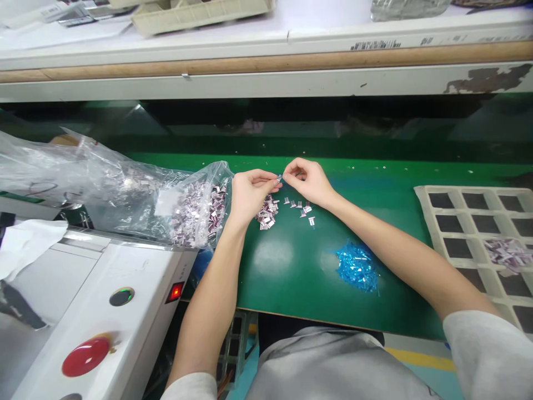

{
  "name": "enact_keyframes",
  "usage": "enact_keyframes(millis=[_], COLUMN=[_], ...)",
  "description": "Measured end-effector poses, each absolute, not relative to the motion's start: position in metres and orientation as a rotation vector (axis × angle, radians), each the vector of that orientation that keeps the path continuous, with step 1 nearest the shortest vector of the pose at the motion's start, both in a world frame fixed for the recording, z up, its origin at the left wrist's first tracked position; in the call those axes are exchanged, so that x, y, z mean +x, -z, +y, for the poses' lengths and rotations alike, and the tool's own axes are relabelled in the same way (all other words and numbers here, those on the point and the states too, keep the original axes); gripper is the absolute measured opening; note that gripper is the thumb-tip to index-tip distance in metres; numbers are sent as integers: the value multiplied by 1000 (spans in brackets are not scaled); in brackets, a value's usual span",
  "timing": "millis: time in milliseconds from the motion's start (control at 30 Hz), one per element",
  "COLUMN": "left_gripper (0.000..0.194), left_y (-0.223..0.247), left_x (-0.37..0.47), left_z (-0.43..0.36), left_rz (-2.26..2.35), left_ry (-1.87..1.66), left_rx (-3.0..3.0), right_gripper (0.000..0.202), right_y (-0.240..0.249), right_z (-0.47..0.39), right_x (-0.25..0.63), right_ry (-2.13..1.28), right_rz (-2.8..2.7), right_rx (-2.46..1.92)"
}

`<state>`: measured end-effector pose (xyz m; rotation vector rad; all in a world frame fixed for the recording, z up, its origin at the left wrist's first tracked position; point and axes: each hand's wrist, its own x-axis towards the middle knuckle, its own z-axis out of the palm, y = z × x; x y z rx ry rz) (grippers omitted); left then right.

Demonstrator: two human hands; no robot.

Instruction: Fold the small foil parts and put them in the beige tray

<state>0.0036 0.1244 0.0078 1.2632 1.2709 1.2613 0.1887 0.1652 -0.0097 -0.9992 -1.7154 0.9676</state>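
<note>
Nearest me: blue strips (357, 268) piled on the green worktop (291, 294). Beyond, a heap of shiny bits (267, 213), some loose beside it. Past those, my left hand (249, 194) has its grip closed on a small part (280, 178); right hand (311, 181) just beside, can't tell if gripping.

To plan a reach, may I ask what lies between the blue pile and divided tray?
The person's right forearm crosses over green tabletop there, in the head view.

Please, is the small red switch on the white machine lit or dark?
Lit: the red switch glows bright at its centre.
</note>
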Motion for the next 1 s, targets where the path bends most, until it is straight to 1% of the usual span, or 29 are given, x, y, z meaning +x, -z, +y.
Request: enact_keyframes(millis=[133, 300, 467, 800, 1000], left_gripper=[18, 13, 8, 8, 13], left_y=[-7, -7, -8, -7, -6], left_x=[3, 3, 4, 3, 3], left_z=[125, 125, 124, 124, 124], left_rz=[1287, 1357, 1347, 1320, 1306], left_ry=[-1278, -1270, -1273, -1235, -1223], left_rx=[1262, 1307, 1340, 1342, 1316], right_gripper=[10, 6, 7, 9, 7], right_y=[8, 5, 8, 11, 14], right_z=[164, 159, 158, 160, 160], right_x=[189, 188, 188, 189, 189], right_ry=[-963, -820, -737, -688, -687], right_rz=[-1758, -1813, -1844, -1902, -1869], right_rx=[-985, -1017, -1003, -982, -951])
